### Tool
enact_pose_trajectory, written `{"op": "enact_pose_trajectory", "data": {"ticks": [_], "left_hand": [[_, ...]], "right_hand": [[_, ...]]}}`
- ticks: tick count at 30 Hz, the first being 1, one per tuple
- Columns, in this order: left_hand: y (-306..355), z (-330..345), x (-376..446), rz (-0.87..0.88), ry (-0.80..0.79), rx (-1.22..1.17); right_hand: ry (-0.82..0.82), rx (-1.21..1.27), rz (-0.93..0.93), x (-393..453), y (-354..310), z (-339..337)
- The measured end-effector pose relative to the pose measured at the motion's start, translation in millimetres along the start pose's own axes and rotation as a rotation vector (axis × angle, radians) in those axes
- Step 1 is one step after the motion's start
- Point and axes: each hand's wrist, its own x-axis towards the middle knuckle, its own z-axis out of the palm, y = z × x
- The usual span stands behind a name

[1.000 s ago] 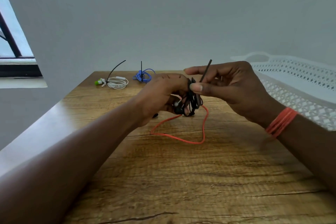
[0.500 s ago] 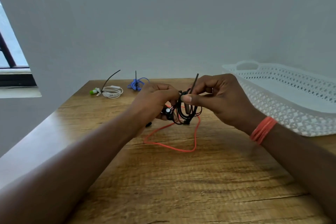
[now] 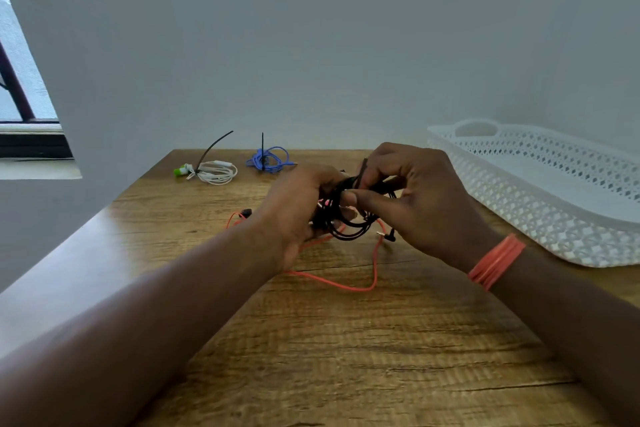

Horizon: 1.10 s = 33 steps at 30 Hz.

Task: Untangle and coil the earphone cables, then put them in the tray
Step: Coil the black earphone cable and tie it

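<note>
Over the table (image 3: 346, 340), both hands pinch a black earphone cable (image 3: 349, 229) — left hand (image 3: 294, 218), right hand (image 3: 415, 204) — loose loops hanging down, bundle roughly upright, plug (image 3: 388, 236) pointing left; tray (image 3: 554, 211) well right

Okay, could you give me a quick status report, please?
Left hand and right hand both gripping black cable coil. Orange cable loose underneath. Tray holds no cables.

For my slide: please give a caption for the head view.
Both hands grip a black earphone coil above the wooden table, white tray alongside.
</note>
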Motion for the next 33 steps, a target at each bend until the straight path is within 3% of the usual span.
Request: {"op": "enact_pose_trajectory", "data": {"ticks": [5, 25, 33], "left_hand": [[-4, 5, 1, 0.029, 0.042, -0.032], [-3, 7, 2, 0.258, 0.119, 0.092], [-1, 5, -1, 0.151, 0.055, 0.001]], "right_hand": [[0.012, -0.057, -0.024, 0, -2, 1], [0.272, 0.243, 0.165, -2, -19, 7], [0.212, 0.016, 0.124, -5, -19, 6]]}}
